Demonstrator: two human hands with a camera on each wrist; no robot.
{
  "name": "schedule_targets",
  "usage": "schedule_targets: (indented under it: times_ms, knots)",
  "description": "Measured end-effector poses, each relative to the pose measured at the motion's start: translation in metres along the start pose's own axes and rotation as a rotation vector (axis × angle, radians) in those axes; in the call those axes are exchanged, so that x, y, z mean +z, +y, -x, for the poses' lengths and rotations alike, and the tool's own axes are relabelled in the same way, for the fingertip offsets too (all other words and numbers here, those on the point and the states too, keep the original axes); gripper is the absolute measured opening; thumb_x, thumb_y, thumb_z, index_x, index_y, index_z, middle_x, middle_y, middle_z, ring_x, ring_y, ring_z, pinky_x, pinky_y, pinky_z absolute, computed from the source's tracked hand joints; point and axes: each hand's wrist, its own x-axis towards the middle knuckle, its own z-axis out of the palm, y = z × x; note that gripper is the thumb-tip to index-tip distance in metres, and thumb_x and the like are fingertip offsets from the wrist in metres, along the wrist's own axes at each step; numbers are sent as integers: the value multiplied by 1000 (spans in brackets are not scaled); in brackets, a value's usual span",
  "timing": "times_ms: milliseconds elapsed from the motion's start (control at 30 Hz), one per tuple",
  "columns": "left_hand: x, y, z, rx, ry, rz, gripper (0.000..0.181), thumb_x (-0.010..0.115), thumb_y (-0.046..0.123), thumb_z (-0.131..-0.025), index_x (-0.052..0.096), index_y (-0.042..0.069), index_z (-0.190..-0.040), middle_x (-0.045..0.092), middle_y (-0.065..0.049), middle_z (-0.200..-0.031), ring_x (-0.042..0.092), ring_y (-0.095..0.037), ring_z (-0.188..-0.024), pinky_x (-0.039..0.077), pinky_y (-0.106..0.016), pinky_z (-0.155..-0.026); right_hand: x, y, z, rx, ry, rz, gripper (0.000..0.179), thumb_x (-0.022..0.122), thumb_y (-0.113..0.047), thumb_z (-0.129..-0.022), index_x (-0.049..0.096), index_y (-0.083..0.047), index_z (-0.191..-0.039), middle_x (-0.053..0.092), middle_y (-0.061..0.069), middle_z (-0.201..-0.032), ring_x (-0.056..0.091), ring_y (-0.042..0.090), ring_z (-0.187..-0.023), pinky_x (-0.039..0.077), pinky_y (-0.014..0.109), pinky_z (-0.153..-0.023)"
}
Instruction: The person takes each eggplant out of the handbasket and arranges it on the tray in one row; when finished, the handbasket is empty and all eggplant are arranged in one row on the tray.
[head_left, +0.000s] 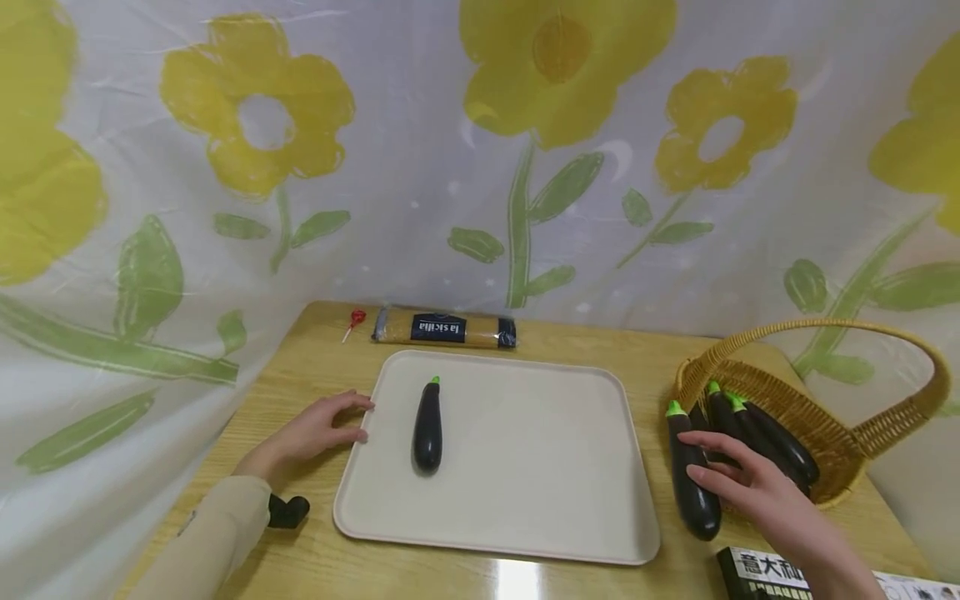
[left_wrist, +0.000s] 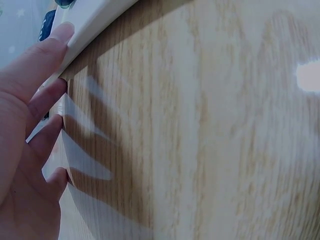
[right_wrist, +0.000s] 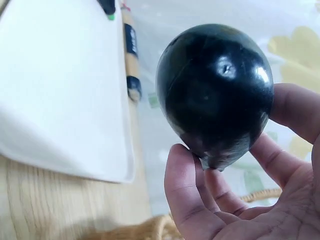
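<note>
In the head view my right hand (head_left: 750, 483) grips a dark eggplant (head_left: 692, 487) with a green stem end, thumb and fingers on its sides. It hangs at the left side of the wicker basket (head_left: 828, 437), in which several more eggplants (head_left: 783, 442) lie. The right wrist view has the held eggplant's (right_wrist: 215, 90) rounded end towards the camera. My left hand (head_left: 326, 429) rests at the left edge of the white tray (head_left: 532, 450), fingers extended; its thumb (left_wrist: 62, 34) touches the rim. One eggplant (head_left: 428, 433) lies on the tray's left part, stem end away from me.
Behind the tray lies a bag of spaghetti (head_left: 442, 327), with a red lollipop (head_left: 356, 319) to its left. A printed box (head_left: 765, 571) sits at the front right, under my right forearm. A flowered curtain (head_left: 405, 208) hangs behind the wooden table (head_left: 300, 375).
</note>
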Motion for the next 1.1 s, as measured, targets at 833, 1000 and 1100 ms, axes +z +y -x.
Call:
schedule_targets:
  times_ms: [833,1000,1100]
  knots:
    - [0,4,-1,30,16,0,44,72,30,-90,60,9,-127,48,-23,-142,26,-50,-139,19,-64,-113,118,-35,-111,-193,-185,-25,45,68,-25,-93,57,-12,-134,39,19,-144,60,30,-114,52,39,-89]
    - [1,2,0,49,28,6,44,73,28,-89,61,8,-126,50,-23,-141,27,-51,-138,19,-64,-112,147,-47,-134,-198,-212,27,43,69,-26,-92,59,-14,-132,41,19,-136,64,25,-106,52,35,-82]
    - [0,1,1,34,24,-3,45,73,29,-89,60,9,-127,49,-23,-142,27,-50,-139,19,-63,-113,163,-52,-147,-213,-229,60,43,70,-25,-91,59,-14,-132,41,18,-131,64,24,-105,51,35,-83]
